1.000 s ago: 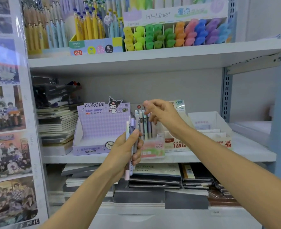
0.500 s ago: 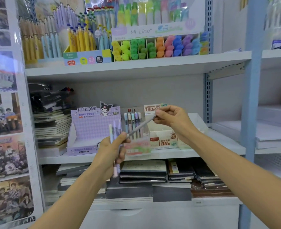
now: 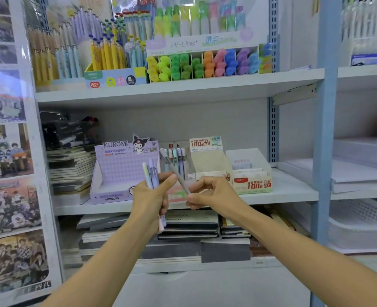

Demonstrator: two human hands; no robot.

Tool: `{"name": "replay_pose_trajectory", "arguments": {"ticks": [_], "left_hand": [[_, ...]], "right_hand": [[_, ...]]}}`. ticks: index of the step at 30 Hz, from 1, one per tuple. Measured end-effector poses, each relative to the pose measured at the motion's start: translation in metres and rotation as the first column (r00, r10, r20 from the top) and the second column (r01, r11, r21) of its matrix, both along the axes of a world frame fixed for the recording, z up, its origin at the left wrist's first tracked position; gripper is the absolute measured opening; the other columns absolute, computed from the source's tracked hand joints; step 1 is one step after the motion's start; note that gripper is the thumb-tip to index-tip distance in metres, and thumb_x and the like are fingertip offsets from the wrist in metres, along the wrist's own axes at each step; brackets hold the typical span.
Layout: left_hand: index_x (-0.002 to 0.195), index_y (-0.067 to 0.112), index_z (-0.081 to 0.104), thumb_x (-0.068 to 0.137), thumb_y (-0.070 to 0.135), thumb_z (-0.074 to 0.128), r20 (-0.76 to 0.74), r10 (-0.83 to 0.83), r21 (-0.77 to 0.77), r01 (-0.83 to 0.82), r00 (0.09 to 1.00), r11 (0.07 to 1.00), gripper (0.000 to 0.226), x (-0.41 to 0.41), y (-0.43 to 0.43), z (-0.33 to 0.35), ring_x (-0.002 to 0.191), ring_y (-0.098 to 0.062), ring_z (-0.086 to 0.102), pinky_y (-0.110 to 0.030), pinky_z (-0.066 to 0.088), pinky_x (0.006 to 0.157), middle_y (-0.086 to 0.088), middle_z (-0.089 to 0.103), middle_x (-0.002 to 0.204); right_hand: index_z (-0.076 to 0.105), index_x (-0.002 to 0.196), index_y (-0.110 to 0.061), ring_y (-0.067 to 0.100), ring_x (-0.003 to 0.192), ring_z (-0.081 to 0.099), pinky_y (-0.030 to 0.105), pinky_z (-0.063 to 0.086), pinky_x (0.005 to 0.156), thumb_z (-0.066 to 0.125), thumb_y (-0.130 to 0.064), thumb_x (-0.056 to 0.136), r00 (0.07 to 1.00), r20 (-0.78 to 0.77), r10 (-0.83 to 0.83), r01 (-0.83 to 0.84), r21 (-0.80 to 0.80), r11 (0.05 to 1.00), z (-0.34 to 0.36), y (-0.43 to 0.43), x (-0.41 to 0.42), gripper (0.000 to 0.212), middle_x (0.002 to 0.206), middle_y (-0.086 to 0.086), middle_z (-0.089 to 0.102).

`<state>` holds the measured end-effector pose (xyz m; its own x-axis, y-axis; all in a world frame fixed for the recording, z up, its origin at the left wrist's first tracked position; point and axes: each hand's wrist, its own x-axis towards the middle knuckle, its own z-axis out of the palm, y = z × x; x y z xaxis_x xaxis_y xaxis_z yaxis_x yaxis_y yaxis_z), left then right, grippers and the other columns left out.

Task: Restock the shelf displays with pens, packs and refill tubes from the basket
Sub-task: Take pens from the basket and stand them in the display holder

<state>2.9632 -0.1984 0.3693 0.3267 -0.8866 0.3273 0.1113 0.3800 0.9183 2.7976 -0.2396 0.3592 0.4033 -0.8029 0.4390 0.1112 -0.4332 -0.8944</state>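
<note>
Change: right hand (image 3: 209, 193) pinches slim grey pen (image 3: 176, 171), now drawn out of left hand's (image 3: 150, 201) gripped pastel pens (image 3: 151, 176).
Meaning: likely shelved next.

Both forearms bare, angled up & inward from the bottom corners, mtg near centre; L hand (image 3: 150, 201) fisted round a small bunch of pens (image 3: 151, 173), thumb pressed vs the front of them, wrist straight; R hand (image 3: 214, 193) just beside it, not touching afaict, knuckles up, pinching one grey pen (image 3: 178, 176) btwn thumb & index at its lower end; other R fingers curled in; wrists approx level.
</note>
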Motion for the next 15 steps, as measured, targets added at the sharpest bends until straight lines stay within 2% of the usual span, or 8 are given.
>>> {"name": "replay_pose_trajectory", "arguments": {"ticks": [4, 7, 9, 12, 15], "left_hand": [[0.095, 0.014, 0.067, 0.081, 0.022, 0.076, 0.013, 0.045, -0.028, -0.044, 0.999, 0.999, 0.019, -0.001, -0.001, 0.000, 0.034, -0.009, 0.029, -0.018, 0.027, 0.033, 0.003, 0.037, 0.040], [0.098, 0.016, 0.068, 0.082, 0.025, 0.075, 0.042, 0.011, -0.030, -0.010, 0.999, 1.000, 0.019, 0.003, -0.001, 0.000, 0.035, -0.011, 0.028, -0.018, 0.027, 0.034, 0.001, 0.037, 0.041], [0.099, 0.016, 0.069, 0.084, 0.026, 0.073, 0.068, -0.022, -0.027, 0.024, 0.997, 0.999, 0.019, 0.003, -0.001, -0.001, 0.035, -0.011, 0.028, -0.019, 0.026, 0.034, 0.000, 0.037, 0.041], [0.098, 0.014, 0.070, 0.086, 0.026, 0.071, 0.104, -0.072, -0.026, 0.075, 0.992, 0.997, 0.017, 0.003, -0.003, 0.000, 0.033, -0.010, 0.027, -0.017, 0.026, 0.034, 0.001, 0.040, 0.039], [0.098, 0.013, 0.071, 0.087, 0.026, 0.071, 0.160, -0.136, 0.001, 0.138, 0.978, 0.990, 0.017, 0.002, -0.005, 0.001, 0.033, -0.011, 0.028, -0.018, 0.028, 0.035, -0.001, 0.040, 0.040]], "right_hand": [[0.064, 0.082, -0.008, 0.022, 0.070, 0.073, 0.025, 0.057, 0.064, 0.080, 0.001, 0.073, 0.998, -0.067, 0.003, -0.006, -0.033, 0.999, -0.001, 0.008, 0.005, 0.020, 0.082, 0.011, 0.071], [0.066, 0.089, -0.004, 0.022, 0.073, 0.072, 0.028, 0.059, 0.067, 0.076, -0.014, 0.080, 0.992, -0.127, 0.005, -0.019, -0.114, 0.993, 0.008, 0.010, 0.005, 0.017, 0.084, 0.013, 0.071], [0.067, 0.097, -0.007, 0.021, 0.078, 0.072, 0.030, 0.059, 0.070, 0.068, -0.021, 0.087, 0.994, -0.080, -0.068, 0.051, -0.202, 0.978, 0.019, 0.008, 0.005, 0.017, 0.089, 0.010, 0.073], [0.065, 0.115, -0.009, 0.017, 0.087, 0.072, 0.024, 0.058, 0.070, 0.062, -0.019, 0.092, 0.993, 0.066, -0.096, 0.107, -0.201, 0.974, 0.040, 0.001, 0.007, 0.025, 0.101, 0.007, 0.072], [0.068, 0.115, -0.011, 0.010, 0.086, 0.070, 0.019, 0.055, 0.069, 0.066, -0.017, 0.090, 0.995, 0.057, -0.087, 0.098, -0.232, 0.968, 0.053, -0.004, 0.012, 0.026, 0.099, 0.003, 0.073]]}}
